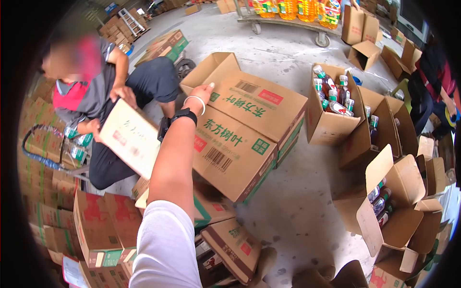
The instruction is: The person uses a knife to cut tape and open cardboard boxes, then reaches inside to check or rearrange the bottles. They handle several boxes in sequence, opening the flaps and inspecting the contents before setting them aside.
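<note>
My left hand (pixel 199 94) reaches forward from a white sleeve, with a dark watch and a white band at the wrist. It is closed on the upper left end of a brown cardboard carton (pixel 249 113), beside a raised flap (pixel 211 67). The thumb shows on top; the other fingers are mostly hidden. Green lettering, red patches and barcodes mark this carton, which rests on another box. Left of my arm, a seated person (pixel 103 81) holds a pale cardboard box (pixel 129 134) with handwriting in both hands. My right hand is out of view.
At right stand open cartons with bottles (pixel 336 96) and an open box (pixel 391 206) with flaps raised. Stacked boxes (pixel 105 225) fill the lower left. A cart (pixel 293 24) carries yellow oil bottles at the back. Another person (pixel 434 81) sits at far right.
</note>
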`<control>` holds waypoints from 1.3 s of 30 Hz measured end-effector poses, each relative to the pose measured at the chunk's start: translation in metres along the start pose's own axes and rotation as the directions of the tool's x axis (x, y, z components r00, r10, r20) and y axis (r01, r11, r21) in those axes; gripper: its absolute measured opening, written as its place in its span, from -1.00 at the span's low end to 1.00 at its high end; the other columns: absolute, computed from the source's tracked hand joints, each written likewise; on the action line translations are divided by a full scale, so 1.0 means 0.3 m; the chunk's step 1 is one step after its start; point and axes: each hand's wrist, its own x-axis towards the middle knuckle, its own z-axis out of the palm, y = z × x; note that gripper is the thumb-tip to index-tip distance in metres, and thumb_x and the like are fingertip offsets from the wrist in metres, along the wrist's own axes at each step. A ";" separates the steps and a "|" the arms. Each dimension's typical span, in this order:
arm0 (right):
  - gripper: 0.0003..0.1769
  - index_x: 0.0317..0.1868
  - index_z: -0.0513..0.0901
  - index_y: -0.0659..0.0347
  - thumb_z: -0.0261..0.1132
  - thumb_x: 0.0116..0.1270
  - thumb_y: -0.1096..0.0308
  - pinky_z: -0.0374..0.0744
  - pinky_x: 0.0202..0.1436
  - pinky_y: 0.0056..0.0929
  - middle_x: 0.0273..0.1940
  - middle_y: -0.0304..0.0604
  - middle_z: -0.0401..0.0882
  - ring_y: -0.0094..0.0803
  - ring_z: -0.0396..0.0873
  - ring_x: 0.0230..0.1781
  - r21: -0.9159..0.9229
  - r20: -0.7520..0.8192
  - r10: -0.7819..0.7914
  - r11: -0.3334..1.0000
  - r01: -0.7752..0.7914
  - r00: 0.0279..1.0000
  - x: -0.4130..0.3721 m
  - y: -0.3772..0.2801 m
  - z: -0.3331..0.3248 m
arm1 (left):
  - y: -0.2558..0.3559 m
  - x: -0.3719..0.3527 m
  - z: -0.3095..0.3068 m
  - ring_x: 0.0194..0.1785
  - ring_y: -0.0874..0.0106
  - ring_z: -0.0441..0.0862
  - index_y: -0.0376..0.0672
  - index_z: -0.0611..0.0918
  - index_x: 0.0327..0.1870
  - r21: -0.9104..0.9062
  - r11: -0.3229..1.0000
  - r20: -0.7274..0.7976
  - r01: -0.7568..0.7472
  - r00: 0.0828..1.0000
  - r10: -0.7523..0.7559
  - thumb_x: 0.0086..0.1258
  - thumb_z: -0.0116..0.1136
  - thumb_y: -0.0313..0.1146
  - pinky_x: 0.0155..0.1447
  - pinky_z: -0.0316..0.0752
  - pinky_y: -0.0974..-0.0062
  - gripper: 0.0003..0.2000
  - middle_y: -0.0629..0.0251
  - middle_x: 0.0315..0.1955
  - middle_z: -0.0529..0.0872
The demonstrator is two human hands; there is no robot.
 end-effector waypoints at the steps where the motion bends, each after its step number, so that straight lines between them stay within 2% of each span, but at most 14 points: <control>1: -0.78 -0.09 0.58 0.35 0.08 0.29 0.60 0.53 -0.27 -0.36 -0.33 0.10 0.61 -0.14 0.62 -0.35 0.030 0.017 -0.030 0.999 0.029 0.999 -0.003 -0.001 0.009 | 0.003 -0.031 -0.016 0.19 0.10 0.49 -0.25 0.54 0.11 -0.080 0.997 -0.003 -0.020 1.000 0.020 0.45 -0.18 0.07 0.25 0.31 0.27 -0.46 0.00 0.07 0.58; 10: -0.82 -0.14 0.59 0.23 0.22 0.26 0.39 0.45 -0.56 -0.40 -0.62 -0.16 0.52 -0.41 0.55 -0.63 0.090 0.190 -0.307 0.951 0.295 0.933 -0.077 -0.102 0.169 | 0.012 -1.252 -0.709 0.16 0.38 0.50 -0.18 0.47 0.22 0.155 0.797 -0.058 -0.583 0.800 0.597 0.44 0.03 -0.11 0.25 0.35 0.44 -0.56 0.18 0.05 0.60; 15: -0.72 -0.04 0.56 0.23 0.05 0.48 0.22 0.23 -0.64 -0.69 -0.65 -0.37 0.44 -0.71 0.29 -0.72 0.296 0.203 -0.339 0.916 0.272 0.919 -0.086 -0.160 0.309 | -0.507 -2.261 -1.167 0.11 0.29 0.55 -0.17 0.51 0.16 0.143 0.982 -0.379 0.125 0.923 -0.062 0.37 0.10 -0.09 0.17 0.42 0.41 -0.56 0.14 0.03 0.62; 19: -0.71 -0.04 0.55 0.17 0.03 0.49 0.17 0.21 -0.66 -0.71 -0.62 -0.36 0.44 -0.71 0.27 -0.73 0.263 0.259 -0.466 0.877 0.402 0.846 0.055 -0.032 0.311 | -1.208 -3.104 -1.127 0.22 0.14 0.47 -0.16 0.49 0.19 0.445 0.561 -0.621 0.698 0.692 -0.369 0.21 0.16 0.17 0.23 0.38 0.24 -0.34 -0.02 0.09 0.56; 20: -0.73 -0.05 0.55 0.15 0.03 0.49 0.18 0.22 -0.65 -0.72 -0.63 -0.37 0.41 -0.71 0.27 -0.73 0.288 0.298 -0.423 0.894 0.342 0.855 0.053 -0.039 0.303 | -1.195 -3.248 -1.068 0.28 0.08 0.39 -0.18 0.42 0.25 0.122 0.459 -0.510 0.880 0.453 -0.731 0.16 0.15 0.25 0.27 0.34 0.22 -0.23 -0.10 0.18 0.46; 21: -0.75 -0.06 0.55 0.15 0.03 0.48 0.20 0.22 -0.65 -0.72 -0.64 -0.37 0.40 -0.70 0.28 -0.73 0.286 0.277 -0.351 0.919 0.272 0.894 0.044 -0.037 0.284 | -1.235 -3.362 -0.981 0.28 0.01 0.38 -0.25 0.35 0.28 0.087 -0.038 -0.439 0.995 0.004 -0.898 0.08 0.14 0.35 0.27 0.35 0.21 -0.10 -0.12 0.22 0.41; 24: -0.68 -0.06 0.55 0.14 0.01 0.47 0.10 0.19 -0.72 -0.68 -0.68 -0.35 0.37 -0.66 0.27 -0.78 0.188 0.164 -0.309 0.942 0.278 0.937 0.154 0.063 0.202 | -1.400 -3.643 -0.568 -0.20 0.10 0.67 -0.42 0.60 -0.13 0.077 0.231 -0.156 0.970 0.240 -0.958 -0.03 0.06 0.52 -0.08 0.57 0.15 -0.07 -0.04 -0.36 0.66; 25: -0.67 -0.05 0.54 0.12 0.00 0.47 0.07 0.18 -0.75 -0.67 -0.67 -0.35 0.37 -0.64 0.26 -0.79 0.101 0.152 -0.273 0.960 0.260 0.950 0.218 0.101 0.148 | -1.453 -3.684 -0.361 -0.49 0.12 0.65 -0.39 0.66 -0.35 -0.573 -0.193 0.285 0.797 -0.028 -0.958 -0.03 -0.03 0.58 -0.36 0.59 0.19 -0.08 0.02 -0.55 0.65; 26: -0.67 -0.03 0.54 0.07 -0.02 0.48 0.06 0.15 -0.80 -0.66 -0.67 -0.38 0.36 -0.66 0.23 -0.82 0.040 0.088 -0.191 0.981 0.189 0.978 0.232 0.095 0.118 | -1.317 -3.628 -0.300 -0.58 0.11 0.61 -0.48 0.59 -0.16 -0.701 -0.435 0.488 0.565 -0.064 -0.870 -0.03 -0.10 0.60 -0.47 0.58 0.25 0.02 -0.04 -0.51 0.65; 28: -0.66 -0.01 0.54 0.01 -0.02 0.47 0.01 0.11 -0.84 -0.68 -0.67 -0.43 0.34 -0.70 0.19 -0.84 0.429 0.097 0.182 0.880 -0.206 0.979 0.257 0.066 0.072 | -1.306 -3.614 -0.073 -0.08 -0.04 0.59 -0.62 0.24 0.18 -0.717 -0.690 0.696 0.099 0.042 -0.717 -0.04 -0.10 0.61 0.06 0.51 0.05 0.20 -0.29 -0.12 0.56; 29: -0.66 -0.01 0.54 -0.01 -0.02 0.46 0.00 0.11 -0.85 -0.69 -0.68 -0.45 0.33 -0.72 0.18 -0.85 0.414 0.075 0.041 0.908 -0.069 0.996 0.325 0.114 0.072 | -1.394 -3.634 0.078 0.10 -0.08 0.47 -0.54 0.24 0.22 -0.644 -0.713 0.731 -0.276 0.052 -0.680 -0.04 -0.08 0.60 0.25 0.34 0.05 0.17 -0.23 0.04 0.49; 32: -0.67 -0.02 0.54 0.02 -0.02 0.47 0.03 0.14 -0.83 -0.71 -0.67 -0.45 0.33 -0.74 0.20 -0.84 0.165 0.043 -0.161 0.975 0.151 0.986 0.327 0.151 0.064 | -1.570 -3.709 0.297 -0.22 0.22 0.62 -0.22 0.50 -0.01 -0.514 -0.085 0.386 -0.854 -0.142 -0.911 0.19 0.17 0.24 -0.06 0.61 0.37 -0.36 0.12 -0.19 0.67; 34: -0.68 -0.04 0.54 0.09 -0.02 0.49 0.09 0.17 -0.79 -0.72 -0.68 -0.43 0.35 -0.73 0.23 -0.82 0.016 0.008 -0.242 0.970 0.242 0.970 0.231 0.039 0.166 | -1.623 -3.804 0.337 -0.40 0.41 0.63 -0.17 0.55 -0.19 -0.589 -0.148 0.118 -0.795 0.097 -0.988 0.30 0.20 -0.04 -0.33 0.62 0.57 -0.65 0.23 -0.38 0.70; 39: -0.69 -0.10 0.53 0.21 0.05 0.47 0.13 0.29 -0.73 -0.61 -0.67 -0.28 0.44 -0.61 0.32 -0.78 -0.069 0.043 -0.313 0.946 0.316 0.949 0.172 0.048 0.291 | -1.097 -3.685 0.032 -0.53 0.46 0.61 -0.17 0.58 -0.28 -0.720 0.058 0.155 -0.691 -0.241 -0.958 0.35 0.14 -0.33 -0.56 0.54 0.63 -0.89 0.27 -0.51 0.68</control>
